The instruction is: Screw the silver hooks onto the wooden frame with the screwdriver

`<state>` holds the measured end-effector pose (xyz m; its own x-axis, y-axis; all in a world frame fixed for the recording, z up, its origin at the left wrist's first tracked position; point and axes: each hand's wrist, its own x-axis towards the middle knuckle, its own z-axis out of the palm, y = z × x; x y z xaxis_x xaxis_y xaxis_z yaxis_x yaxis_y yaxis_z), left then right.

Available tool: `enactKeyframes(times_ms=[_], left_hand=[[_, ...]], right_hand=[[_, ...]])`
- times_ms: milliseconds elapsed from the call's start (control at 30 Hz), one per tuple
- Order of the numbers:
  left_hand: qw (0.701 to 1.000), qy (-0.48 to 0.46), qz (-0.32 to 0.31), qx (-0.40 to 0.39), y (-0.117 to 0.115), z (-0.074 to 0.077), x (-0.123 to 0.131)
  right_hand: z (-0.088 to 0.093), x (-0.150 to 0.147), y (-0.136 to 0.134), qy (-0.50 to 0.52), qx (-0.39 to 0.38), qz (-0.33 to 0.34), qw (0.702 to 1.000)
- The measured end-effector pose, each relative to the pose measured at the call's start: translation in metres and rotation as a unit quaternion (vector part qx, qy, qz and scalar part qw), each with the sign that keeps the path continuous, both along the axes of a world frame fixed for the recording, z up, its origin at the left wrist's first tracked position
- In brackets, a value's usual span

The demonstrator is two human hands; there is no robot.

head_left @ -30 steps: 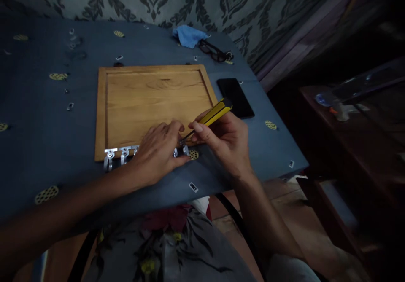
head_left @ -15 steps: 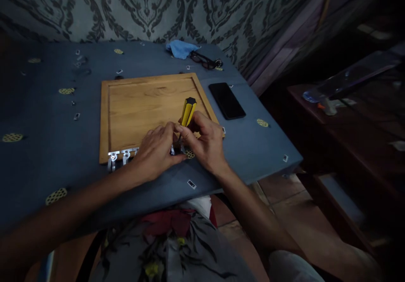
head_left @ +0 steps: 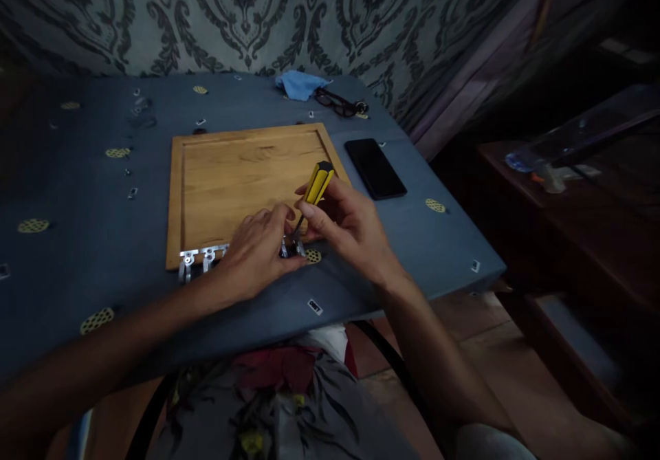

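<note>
A wooden board (head_left: 242, 178) lies on the blue tablecloth (head_left: 77, 240). Along its near edge runs a metal hook rail (head_left: 199, 259). My left hand (head_left: 255, 250) rests on that rail, fingers curled down over it near its right end. My right hand (head_left: 350, 226) grips a yellow-and-black screwdriver (head_left: 315, 188), held almost upright. Its tip points down at the rail's right end, just beside my left fingertips.
A black phone (head_left: 375, 168) lies right of the board. Glasses (head_left: 340, 104) and a blue cloth (head_left: 300, 83) sit at the table's far edge by the patterned wall. Small bits lie scattered on the tablecloth. The table's right corner (head_left: 492, 267) drops off to a dark shelf.
The screwdriver went from lying slanted to the right to standing nearly upright, its tip kept at the rail's right end. My left hand stayed on the rail. The view shifted slightly.
</note>
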<state>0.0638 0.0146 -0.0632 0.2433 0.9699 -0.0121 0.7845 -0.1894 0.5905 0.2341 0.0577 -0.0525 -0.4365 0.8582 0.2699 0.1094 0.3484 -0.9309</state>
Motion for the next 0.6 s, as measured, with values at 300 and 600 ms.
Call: enactKeyframes(times_ms=[300, 600], left_hand=[[1.000, 0.013, -0.004, 0.000, 0.000, 0.002, 0.001], [1.000, 0.013, -0.009, 0.011, 0.000, -0.001, 0.000]], right_hand=[[0.017, 0.003, -0.004, 0.032, -0.004, 0.034, 0.999], [0.001, -0.006, 0.000, -0.024, 0.097, -0.108, 0.989]])
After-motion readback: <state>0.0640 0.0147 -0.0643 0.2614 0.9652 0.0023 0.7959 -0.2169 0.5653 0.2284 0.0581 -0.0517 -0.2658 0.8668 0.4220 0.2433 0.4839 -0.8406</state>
